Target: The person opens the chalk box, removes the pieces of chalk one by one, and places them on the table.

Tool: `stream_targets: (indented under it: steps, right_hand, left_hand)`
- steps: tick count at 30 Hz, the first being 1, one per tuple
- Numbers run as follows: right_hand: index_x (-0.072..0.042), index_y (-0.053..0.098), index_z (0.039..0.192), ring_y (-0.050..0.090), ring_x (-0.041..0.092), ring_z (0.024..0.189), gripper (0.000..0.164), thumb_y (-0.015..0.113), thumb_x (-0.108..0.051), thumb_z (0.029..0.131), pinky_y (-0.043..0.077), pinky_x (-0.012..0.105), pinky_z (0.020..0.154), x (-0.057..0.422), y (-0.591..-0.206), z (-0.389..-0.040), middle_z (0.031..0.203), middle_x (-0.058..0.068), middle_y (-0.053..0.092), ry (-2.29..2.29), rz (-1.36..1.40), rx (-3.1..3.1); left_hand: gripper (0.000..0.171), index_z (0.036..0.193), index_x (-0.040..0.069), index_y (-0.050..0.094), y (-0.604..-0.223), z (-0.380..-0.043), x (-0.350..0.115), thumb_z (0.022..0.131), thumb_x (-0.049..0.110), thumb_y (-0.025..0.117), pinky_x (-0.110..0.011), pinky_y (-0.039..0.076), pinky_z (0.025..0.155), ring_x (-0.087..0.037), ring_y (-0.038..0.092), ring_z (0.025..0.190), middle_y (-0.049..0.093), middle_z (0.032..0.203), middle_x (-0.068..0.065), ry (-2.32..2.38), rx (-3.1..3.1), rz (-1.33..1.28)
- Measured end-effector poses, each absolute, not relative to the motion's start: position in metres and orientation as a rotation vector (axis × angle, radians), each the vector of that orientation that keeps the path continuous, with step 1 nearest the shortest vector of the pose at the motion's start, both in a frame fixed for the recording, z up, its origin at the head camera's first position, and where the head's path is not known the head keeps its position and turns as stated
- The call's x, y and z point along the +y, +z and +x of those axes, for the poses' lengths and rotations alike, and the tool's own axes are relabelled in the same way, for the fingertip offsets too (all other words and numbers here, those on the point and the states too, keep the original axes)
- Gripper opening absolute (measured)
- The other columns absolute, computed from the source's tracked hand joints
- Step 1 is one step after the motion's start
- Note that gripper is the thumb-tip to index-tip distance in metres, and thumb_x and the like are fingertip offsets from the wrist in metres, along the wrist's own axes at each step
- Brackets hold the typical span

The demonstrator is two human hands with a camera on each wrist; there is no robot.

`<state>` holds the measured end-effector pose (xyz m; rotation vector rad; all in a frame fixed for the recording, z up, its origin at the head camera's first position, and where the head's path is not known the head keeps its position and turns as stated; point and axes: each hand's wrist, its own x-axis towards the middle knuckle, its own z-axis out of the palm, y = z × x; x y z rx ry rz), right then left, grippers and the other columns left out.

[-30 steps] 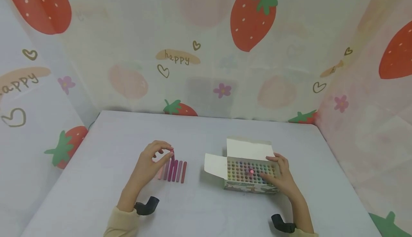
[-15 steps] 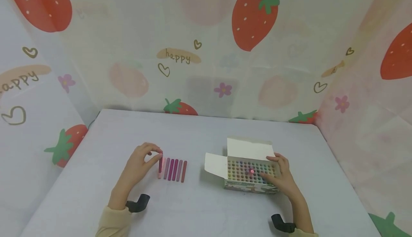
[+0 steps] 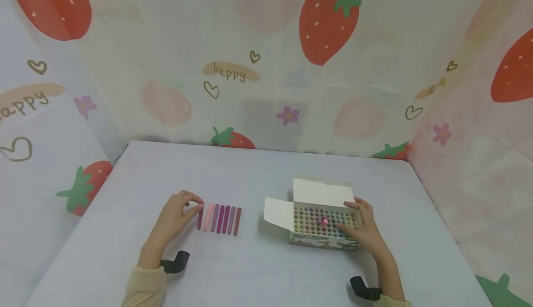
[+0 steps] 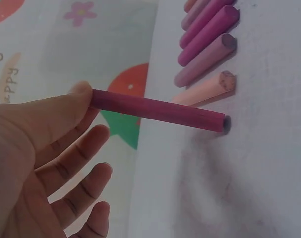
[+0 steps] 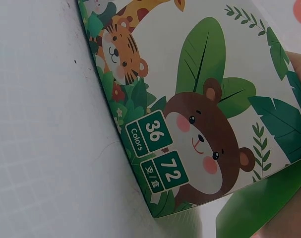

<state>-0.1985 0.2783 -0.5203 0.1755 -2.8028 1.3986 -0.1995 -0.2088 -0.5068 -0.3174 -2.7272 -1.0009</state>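
Observation:
In the head view my left hand [image 3: 172, 219] pinches a dark magenta chalk stick [image 4: 160, 112] by its upper end between thumb and index finger. The stick's lower end meets the white table at the left end of a row of chalk sticks, beside a pale pink one [image 4: 207, 90]. My other left fingers are loosely bent. On the right, my right hand [image 3: 366, 230] holds the right end of an open chalk box [image 3: 320, 241], thumb over the chalk tops and fingers at the far edge. One pink chalk stick [image 3: 325, 222] pokes up above the others inside.
The row holds pink, mauve, magenta and a reddish-brown chalk stick [image 3: 237, 222]. The box's white flaps stand out at the left [image 3: 279, 213] and back [image 3: 322, 191]. Strawberry-print cloth [image 3: 266, 112] surrounds the white table [image 3: 266, 274].
My left hand has moved left and lower with the magenta chalk stick, from above the row to the left of the pale pink one. My right hand stays on the box.

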Motion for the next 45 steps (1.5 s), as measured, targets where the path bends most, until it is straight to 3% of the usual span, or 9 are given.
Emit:
stream_targets:
  steps: [10,28,36,45]
  right_hand:
    - [-0.014,0.042,0.131,0.015,0.046,0.135,0.063,0.074,-0.029,0.078,0.019,0.071,0.096,0.278,-0.522,-0.199,0.148,0.013,0.011,1.387,0.172,-2.804]
    - [-0.016,0.04,0.133,0.014,0.045,0.135,0.065,0.074,-0.028,0.079,0.018,0.07,0.097,0.278,-0.521,-0.199,0.149,0.011,0.009,1.413,0.131,-2.818]
    - [-0.014,0.041,0.131,0.014,0.046,0.135,0.063,0.074,-0.028,0.079,0.017,0.071,0.097,0.279,-0.522,-0.199,0.147,0.013,0.011,1.423,0.139,-2.802]
    - [-0.013,0.042,0.131,0.011,0.046,0.136,0.063,0.074,-0.028,0.079,0.015,0.071,0.097,0.278,-0.52,-0.199,0.148,0.014,0.01,1.44,0.137,-2.799]
  left_hand:
    - [0.019,0.103,0.01,0.065,-0.524,-0.204,-0.211,0.09,0.023,0.06,-0.047,0.044,0.081,-0.029,0.054,0.097,0.062,0.109,-0.011,-1.034,-2.755,-0.184]
    - [0.017,0.095,0.011,0.068,-0.538,-0.219,-0.2,0.087,0.025,0.065,-0.046,0.042,0.072,-0.029,0.055,0.089,0.064,0.103,-0.012,-0.85,-2.746,-0.124]
    - [0.021,0.095,0.007,0.068,-0.538,-0.221,-0.2,0.087,0.026,0.065,-0.05,0.043,0.077,-0.035,0.056,0.095,0.064,0.102,-0.014,-0.845,-2.786,-0.072]
    - [0.022,0.095,0.009,0.069,-0.541,-0.226,-0.198,0.087,0.029,0.064,-0.048,0.042,0.076,-0.032,0.054,0.094,0.063,0.098,-0.012,-0.853,-2.84,-0.022]
